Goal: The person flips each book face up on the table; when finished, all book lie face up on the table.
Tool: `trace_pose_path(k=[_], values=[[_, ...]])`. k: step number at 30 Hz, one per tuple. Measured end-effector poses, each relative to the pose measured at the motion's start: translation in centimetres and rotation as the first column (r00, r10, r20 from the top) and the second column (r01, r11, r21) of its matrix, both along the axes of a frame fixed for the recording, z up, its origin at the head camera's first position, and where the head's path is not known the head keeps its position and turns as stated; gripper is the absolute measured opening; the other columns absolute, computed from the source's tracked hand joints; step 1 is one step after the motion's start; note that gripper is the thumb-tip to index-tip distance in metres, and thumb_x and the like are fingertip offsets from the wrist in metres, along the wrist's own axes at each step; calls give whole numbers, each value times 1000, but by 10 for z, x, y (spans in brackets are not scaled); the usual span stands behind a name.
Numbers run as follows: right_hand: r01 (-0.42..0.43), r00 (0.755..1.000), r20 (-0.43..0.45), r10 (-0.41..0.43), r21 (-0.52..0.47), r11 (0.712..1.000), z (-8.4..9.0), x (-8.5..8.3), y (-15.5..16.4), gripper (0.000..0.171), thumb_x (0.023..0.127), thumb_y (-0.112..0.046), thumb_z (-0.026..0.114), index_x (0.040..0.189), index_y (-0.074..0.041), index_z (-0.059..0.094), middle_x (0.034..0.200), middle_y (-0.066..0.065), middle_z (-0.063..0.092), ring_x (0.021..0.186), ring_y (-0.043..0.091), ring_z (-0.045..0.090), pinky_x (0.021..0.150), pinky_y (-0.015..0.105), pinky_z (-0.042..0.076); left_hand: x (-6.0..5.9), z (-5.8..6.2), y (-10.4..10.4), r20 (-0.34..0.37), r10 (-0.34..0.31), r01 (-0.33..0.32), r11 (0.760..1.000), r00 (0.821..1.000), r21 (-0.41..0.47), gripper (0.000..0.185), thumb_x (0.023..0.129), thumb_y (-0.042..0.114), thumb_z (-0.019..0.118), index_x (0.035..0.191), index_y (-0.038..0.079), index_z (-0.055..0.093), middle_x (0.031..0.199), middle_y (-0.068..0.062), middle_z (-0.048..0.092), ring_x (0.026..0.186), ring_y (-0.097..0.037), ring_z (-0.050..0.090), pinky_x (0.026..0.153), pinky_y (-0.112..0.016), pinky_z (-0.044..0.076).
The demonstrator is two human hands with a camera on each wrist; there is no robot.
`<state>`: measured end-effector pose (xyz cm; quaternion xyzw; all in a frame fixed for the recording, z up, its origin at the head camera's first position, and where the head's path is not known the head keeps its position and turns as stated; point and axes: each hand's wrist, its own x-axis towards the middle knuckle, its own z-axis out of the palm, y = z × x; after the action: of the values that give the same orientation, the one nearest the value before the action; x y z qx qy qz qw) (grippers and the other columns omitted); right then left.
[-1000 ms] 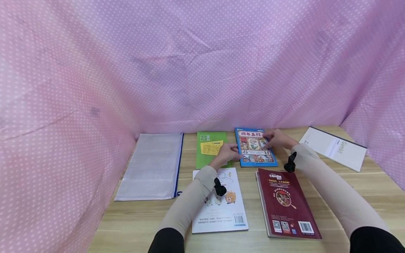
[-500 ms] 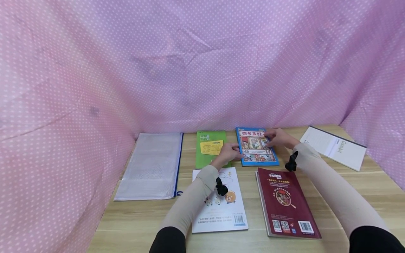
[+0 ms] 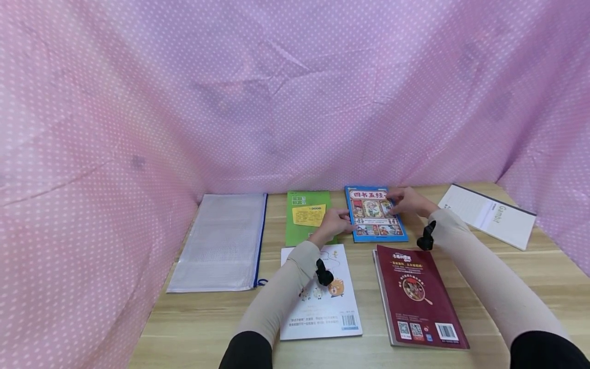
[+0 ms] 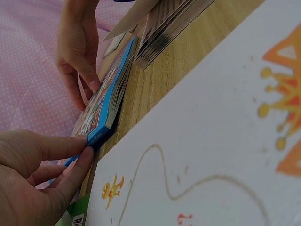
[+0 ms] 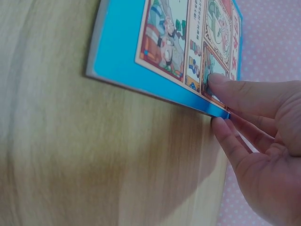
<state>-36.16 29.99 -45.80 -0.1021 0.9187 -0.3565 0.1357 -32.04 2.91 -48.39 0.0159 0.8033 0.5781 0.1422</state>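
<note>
A thin, glossy blue book (image 3: 375,214) with comic-style panels on its cover is held at the far middle of the pale wood-grain worktop (image 3: 221,318). Its left edge is pinched by the left hand (image 3: 335,221), thumb above and fingers curled against the spine side. Its right edge is pinched by the right hand (image 3: 407,201), a fingertip pressed on the cover and another tucked under the edge, which is seen slightly raised in the right wrist view. A flat green booklet (image 3: 306,216) lies just beside it on the left. Nearer lie a white paperback (image 3: 333,307) and a dark red paperback (image 3: 417,297). A translucent mesh zip pouch (image 3: 226,241) and a white rectangular booklet (image 3: 488,216) are placed at the sides. Dotted pink fabric (image 3: 276,92) is draped behind.
</note>
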Motion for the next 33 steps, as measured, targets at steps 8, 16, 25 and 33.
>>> trace_pose_path(k=[8, 16, 25, 33], values=[[3, 1000, 4, -2, -38, 999, -3, 0, -1, 57, 92, -7, 73, 142, 10, 51, 141, 34, 49, 125, 45, 49, 112, 61, 41, 2, -1, -2, -14, -19, 19, 1000, 1000, 19, 64, 81, -9, 79, 140, -1, 58, 91, -3, 64, 75, -10, 57, 68, -20, 58], [2, 1000, 3, -2, -39, 999, -7, -1, 1, 59, 92, -9, 74, 143, 9, 50, 143, 35, 48, 129, 48, 49, 113, 62, 40, 3, -2, -1, -16, -18, 18, 1000, 1000, 3, 61, 82, -7, 79, 140, -1, 59, 90, -1, 62, 75, -10, 57, 67, -19, 57], [7, 1000, 8, -7, -5, 1000, -1, 2, -2, 59, 94, -11, 72, 145, 7, 49, 150, 35, 42, 137, 52, 41, 115, 64, 36, 2, 3, -3, -6, -40, 40, 999, 999, 13, 56, 81, -8, 77, 135, -2, 62, 92, -4, 63, 77, -12, 58, 69, -21, 57], [2, 1000, -4, -3, -17, 1000, -2, 2, -2, 58, 94, -10, 72, 144, 7, 50, 149, 34, 43, 134, 50, 44, 114, 64, 38, 3, 6, -6, -27, -58, 58, 998, 998, -22, 54, 83, -3, 79, 135, 0, 63, 97, -3, 64, 84, -12, 57, 70, -21, 53]])
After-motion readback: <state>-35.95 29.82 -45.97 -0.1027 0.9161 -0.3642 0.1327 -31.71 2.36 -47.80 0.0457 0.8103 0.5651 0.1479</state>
